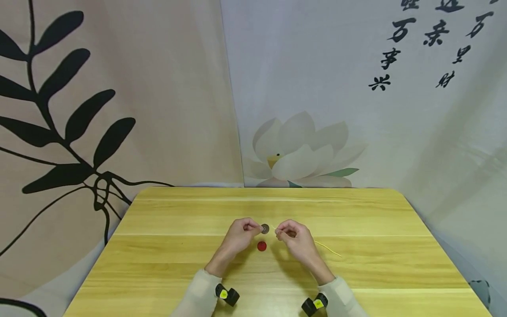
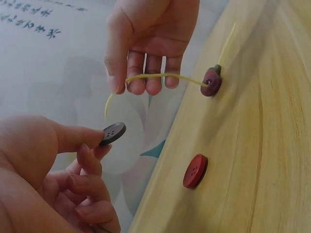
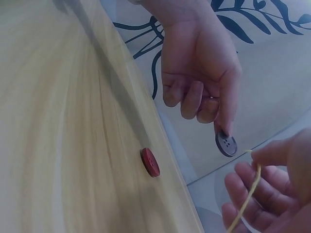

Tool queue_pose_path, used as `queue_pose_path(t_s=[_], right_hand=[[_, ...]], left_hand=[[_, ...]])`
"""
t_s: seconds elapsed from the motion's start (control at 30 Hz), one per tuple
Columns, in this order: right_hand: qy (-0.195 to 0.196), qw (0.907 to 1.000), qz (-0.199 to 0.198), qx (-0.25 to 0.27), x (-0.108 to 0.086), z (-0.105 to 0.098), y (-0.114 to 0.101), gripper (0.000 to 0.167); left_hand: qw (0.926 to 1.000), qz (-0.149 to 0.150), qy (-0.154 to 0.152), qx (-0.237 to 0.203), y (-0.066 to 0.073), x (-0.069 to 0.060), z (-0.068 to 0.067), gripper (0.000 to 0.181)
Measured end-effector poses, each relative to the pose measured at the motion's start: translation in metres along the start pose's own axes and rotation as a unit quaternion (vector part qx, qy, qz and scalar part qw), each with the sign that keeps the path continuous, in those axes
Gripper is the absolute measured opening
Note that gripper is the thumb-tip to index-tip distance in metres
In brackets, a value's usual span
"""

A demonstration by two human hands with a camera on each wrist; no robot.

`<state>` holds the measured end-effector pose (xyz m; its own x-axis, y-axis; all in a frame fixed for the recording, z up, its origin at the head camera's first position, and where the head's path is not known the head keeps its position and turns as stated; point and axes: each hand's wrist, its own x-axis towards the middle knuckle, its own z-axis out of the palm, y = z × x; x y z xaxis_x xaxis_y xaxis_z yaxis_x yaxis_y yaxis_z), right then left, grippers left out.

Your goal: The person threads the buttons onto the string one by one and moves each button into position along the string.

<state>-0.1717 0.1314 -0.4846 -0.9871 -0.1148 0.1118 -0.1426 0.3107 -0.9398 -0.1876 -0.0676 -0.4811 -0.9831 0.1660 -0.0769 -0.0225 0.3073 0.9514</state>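
Note:
My left hand (image 1: 240, 234) pinches a dark grey button (image 2: 114, 133) by its edge between thumb and finger, above the table. Several small holes show in the button's face. Facing it, my right hand (image 1: 296, 237) pinches a thin yellow cord (image 2: 160, 75) close to one end. That short cord end points toward the grey button, with a small gap between them in the right wrist view. Further along the cord sit threaded button-like pieces (image 2: 211, 83), purple with red and green behind. A red button (image 1: 262, 246) lies on the table below the hands.
The wooden table (image 1: 178, 255) reaches back to a printed cloth backdrop (image 1: 190, 97) with plant, flower and writing designs. The cord's far end trails rightward from the right hand. Both wrists wear black camera bands.

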Motion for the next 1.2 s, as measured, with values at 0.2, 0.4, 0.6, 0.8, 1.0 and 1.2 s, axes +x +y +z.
queue_pose_path(t_s=[0.2,0.4,0.6,0.8,1.0,1.2], right_hand=[[-0.007,0.9999,-0.011,-0.007,-0.0015,-0.0010,0.0009,0.008],[-0.014,0.9996,-0.024,-0.002,-0.0026,-0.0017,0.0010,0.003],[-0.013,0.9998,-0.016,-0.001,-0.0023,-0.0014,0.0014,0.005],[-0.021,0.9995,-0.020,-0.009,-0.0021,-0.0014,0.0014,0.006],[-0.028,0.9995,-0.011,-0.007,-0.0022,-0.0016,0.0012,0.005],[-0.029,0.9996,-0.005,-0.002,-0.0020,-0.0015,0.0002,0.006]], left_hand=[[1.0000,0.000,0.006,0.005,0.0043,-0.0009,0.0015,0.013],[0.9999,-0.005,0.010,0.006,0.0066,-0.0009,0.0023,0.013],[0.9999,-0.005,0.014,0.005,0.0073,-0.0004,0.0036,0.013],[0.9999,0.006,0.015,-0.001,0.0057,-0.0003,0.0055,0.014],[0.9997,0.016,0.018,-0.003,0.0055,-0.0009,0.0061,0.016],[0.9999,0.010,0.012,-0.005,0.0062,-0.0022,0.0060,0.015]])
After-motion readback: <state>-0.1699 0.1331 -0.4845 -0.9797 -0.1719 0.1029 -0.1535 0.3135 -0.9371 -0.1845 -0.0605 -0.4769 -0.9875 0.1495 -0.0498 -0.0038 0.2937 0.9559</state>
